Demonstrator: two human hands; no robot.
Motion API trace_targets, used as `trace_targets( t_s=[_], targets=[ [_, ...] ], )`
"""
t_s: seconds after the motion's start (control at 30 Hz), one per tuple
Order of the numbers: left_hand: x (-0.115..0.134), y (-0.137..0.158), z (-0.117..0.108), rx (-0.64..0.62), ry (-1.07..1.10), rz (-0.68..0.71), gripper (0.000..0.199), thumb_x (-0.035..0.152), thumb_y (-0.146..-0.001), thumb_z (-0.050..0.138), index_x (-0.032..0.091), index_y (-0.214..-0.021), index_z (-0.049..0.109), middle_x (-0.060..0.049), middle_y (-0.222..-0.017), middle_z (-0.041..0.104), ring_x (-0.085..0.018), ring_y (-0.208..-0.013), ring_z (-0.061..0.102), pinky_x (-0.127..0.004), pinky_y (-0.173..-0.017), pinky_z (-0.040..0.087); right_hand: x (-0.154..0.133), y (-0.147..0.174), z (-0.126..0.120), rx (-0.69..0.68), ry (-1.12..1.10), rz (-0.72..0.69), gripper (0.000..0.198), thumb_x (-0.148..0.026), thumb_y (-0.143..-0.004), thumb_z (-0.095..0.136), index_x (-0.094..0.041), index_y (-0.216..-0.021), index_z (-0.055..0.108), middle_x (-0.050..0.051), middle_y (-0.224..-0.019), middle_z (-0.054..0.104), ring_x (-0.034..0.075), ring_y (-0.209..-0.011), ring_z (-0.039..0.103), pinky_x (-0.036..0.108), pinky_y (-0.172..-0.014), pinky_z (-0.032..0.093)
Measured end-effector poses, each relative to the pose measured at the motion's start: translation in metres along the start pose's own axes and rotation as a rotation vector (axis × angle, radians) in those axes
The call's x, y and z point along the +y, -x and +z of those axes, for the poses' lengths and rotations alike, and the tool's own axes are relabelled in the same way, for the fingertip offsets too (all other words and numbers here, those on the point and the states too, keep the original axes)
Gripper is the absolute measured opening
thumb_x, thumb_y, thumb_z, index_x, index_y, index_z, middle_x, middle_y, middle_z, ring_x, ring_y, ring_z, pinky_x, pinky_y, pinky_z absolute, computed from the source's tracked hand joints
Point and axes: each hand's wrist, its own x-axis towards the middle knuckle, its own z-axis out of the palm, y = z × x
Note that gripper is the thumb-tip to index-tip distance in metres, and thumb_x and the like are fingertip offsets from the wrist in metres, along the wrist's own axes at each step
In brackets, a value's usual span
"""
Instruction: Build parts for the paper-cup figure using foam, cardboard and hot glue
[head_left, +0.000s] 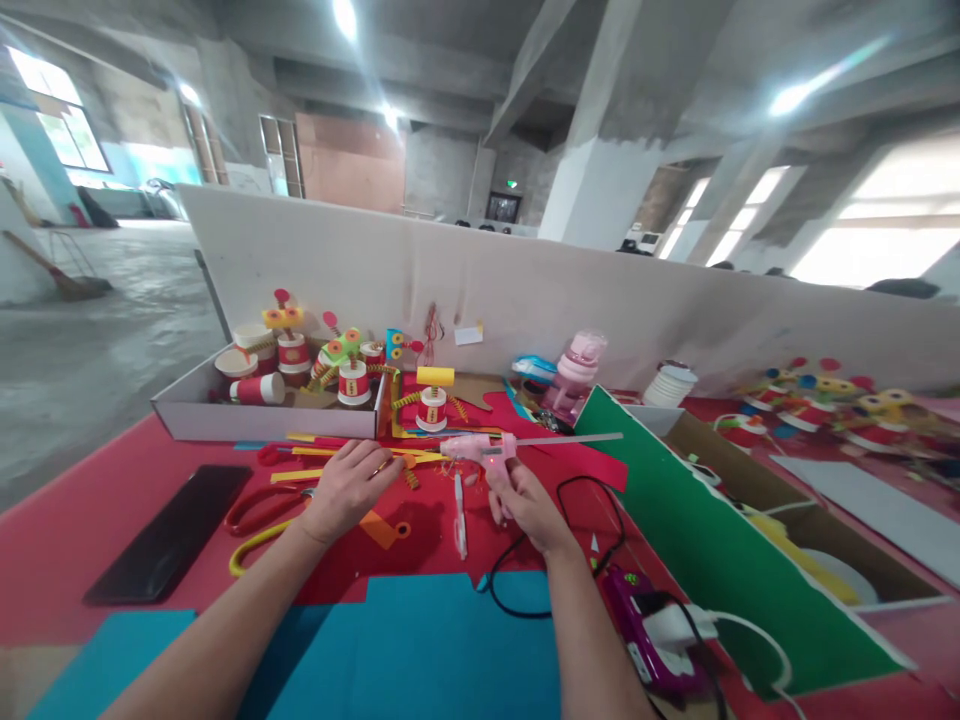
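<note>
My right hand (pixel 529 505) grips the handle of a pink hot glue gun (pixel 484 452). A long clear glue stick (pixel 577 438) sticks out of its back, and its nozzle points left. My left hand (pixel 351 488) is closed just left of the nozzle, with a small orange piece (pixel 409 461) by its fingertips; what the fingers pinch is hidden. Beyond the hands stands a paper-cup figure (pixel 432 410) with a yellow tube (pixel 436 376) on top and folded paper arms. A white pen (pixel 460 515) lies between the hands, beside an orange paper piece (pixel 379 530).
Scissors with red handles (pixel 259 510), a yellow-handled tool (pixel 255 548) and a black phone (pixel 171 535) lie at left. A white box (pixel 262 420) holds cup figures. At right are a green-sided box (pixel 720 540), a purple power strip (pixel 649 630), a black cord (pixel 495 590) and a pink bottle (pixel 577 370).
</note>
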Motion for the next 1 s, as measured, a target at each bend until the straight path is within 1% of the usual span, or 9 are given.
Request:
trace_targets(
  t_s=[0.1,0.2,0.37,0.5,0.67,0.83,1.0],
  targets=[
    [0.0002,-0.0001,0.0009,-0.011,-0.006,0.007,0.017,0.009,-0.085,0.055,0.017,-0.097,0.064,-0.007,-0.086,0.067,-0.02,-0.083,0.055,-0.034,-0.071,0.043,0.0021,-0.0007,0.0036,-0.036,-0.011,0.004,0.037,-0.053,-0.086,0.05,-0.019,-0.1,0.05,-0.007,-0.051,0.051,0.009,-0.039,0.041,0.021,-0.042,0.034],
    [0.0012,0.0,0.0015,-0.021,-0.006,0.007,0.016,0.01,-0.085,0.055,0.017,-0.096,0.064,-0.007,-0.086,0.067,-0.02,-0.082,0.055,-0.034,-0.07,0.043,0.0049,-0.0015,0.0055,-0.032,0.0,-0.008,0.036,-0.053,-0.086,0.05,-0.019,-0.099,0.05,-0.006,-0.056,0.053,0.008,-0.039,0.041,0.02,-0.041,0.032],
    [0.0023,0.0011,0.0019,-0.031,0.004,-0.001,0.016,0.012,-0.087,0.053,0.017,-0.096,0.065,-0.007,-0.086,0.066,-0.019,-0.082,0.056,-0.033,-0.07,0.043,0.0035,-0.0012,0.0072,-0.058,-0.018,0.004,0.036,-0.051,-0.086,0.051,-0.018,-0.101,0.049,-0.008,-0.052,0.046,0.007,-0.04,0.04,0.02,-0.041,0.03],
    [0.0023,0.0005,0.0017,-0.036,0.008,-0.001,0.016,0.012,-0.087,0.053,0.018,-0.096,0.065,-0.007,-0.085,0.066,-0.018,-0.081,0.056,-0.032,-0.07,0.042,0.0026,-0.0011,0.0082,-0.072,-0.031,0.023,0.034,-0.05,-0.086,0.053,-0.018,-0.099,0.049,-0.009,-0.052,0.045,0.007,-0.039,0.039,0.019,-0.041,0.03],
    [0.0031,-0.0007,0.0014,-0.022,0.004,-0.002,0.016,0.012,-0.087,0.053,0.018,-0.095,0.065,-0.006,-0.083,0.065,-0.018,-0.081,0.055,-0.032,-0.069,0.041,0.0059,-0.0023,0.0084,-0.066,-0.021,0.011,0.033,-0.05,-0.086,0.052,-0.019,-0.094,0.049,-0.008,-0.053,0.045,0.007,-0.04,0.039,0.019,-0.04,0.03],
    [0.0045,-0.0023,0.0007,-0.017,-0.001,0.0,0.016,0.012,-0.087,0.052,0.019,-0.094,0.065,-0.006,-0.082,0.065,-0.017,-0.08,0.054,-0.031,-0.068,0.04,0.0061,-0.0033,0.0088,-0.074,-0.041,0.003,0.033,-0.049,-0.086,0.052,-0.019,-0.099,0.048,-0.007,-0.062,0.048,0.006,-0.04,0.04,0.019,-0.04,0.03],
    [0.0046,-0.0034,-0.0007,-0.008,-0.003,0.008,0.017,0.012,-0.088,0.051,0.019,-0.096,0.064,-0.006,-0.082,0.064,-0.017,-0.078,0.054,-0.031,-0.069,0.041,0.0072,-0.004,0.0085,-0.073,-0.054,0.001,0.033,-0.05,-0.085,0.054,-0.02,-0.097,0.048,-0.008,-0.061,0.045,0.006,-0.039,0.04,0.019,-0.039,0.029]
  ],
)
